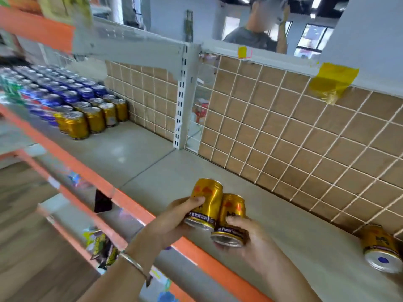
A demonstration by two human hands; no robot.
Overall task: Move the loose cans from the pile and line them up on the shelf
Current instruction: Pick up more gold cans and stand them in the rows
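My left hand (174, 219) grips a gold can (207, 203), and my right hand (246, 236) grips a second gold can (232, 219). Both cans are tilted with their bottoms toward me and touch each other above the grey shelf (152, 171). At the far left of the shelf stand rows of upright gold cans (91, 118), with blue cans (65, 92) behind them. One loose gold can (379, 247) lies on its side at the right, against the back grid.
An orange rail (91, 171) edges the shelf front. A white wire grid over brown board (283, 131) backs it, with a slotted upright post (181, 105) in the middle. Snack packets (100, 245) sit on the lower shelf. A person (257, 29) stands behind the shelving.
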